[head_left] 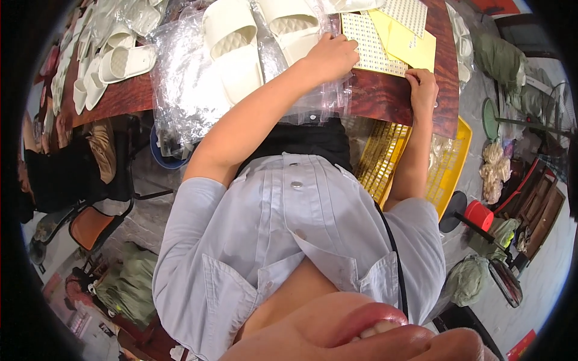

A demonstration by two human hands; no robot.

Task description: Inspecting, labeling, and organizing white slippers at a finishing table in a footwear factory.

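On the table (385, 102), a sheet of small printed labels (366, 45) lies partly under yellow sheets (415, 49). My left hand (331, 57) is curled at the label sheet's left edge, over clear plastic bags; its fingertips are partly hidden, so what they hold cannot be made out. At the sheet's near right corner, the thumb and forefinger of my right hand (423, 90) are pinched together on the sheet's edge. Two cream slide sandals, one left (232, 36) and one right (289, 24), rest on the clear plastic bags (180, 78) beside my left forearm.
More cream slides (126, 63) stand along the table's left part. Below its right edge sits a yellow plastic basket (448, 174). A blue bin (165, 150) is under the table at left, near another person's dark-clothed legs (66, 171) and a chair (96, 225).
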